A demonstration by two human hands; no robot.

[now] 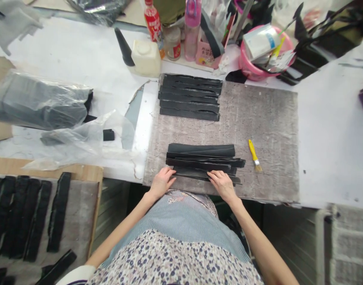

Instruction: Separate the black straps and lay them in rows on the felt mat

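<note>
White table (326,150), grey mat (267,118); left hand (161,183) and right hand (223,185) pinch nearest black strips (190,173) (best kept level, evenly held).

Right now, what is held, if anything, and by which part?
The left hand touches a black strip at its left end, the right hand farther along it; a firm grip cannot be told.

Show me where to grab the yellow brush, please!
Probably best by the middle of its slim yellow handle, coming from above and the right: it lies flat, with its bristles at the near end and black strips to its left.
</note>
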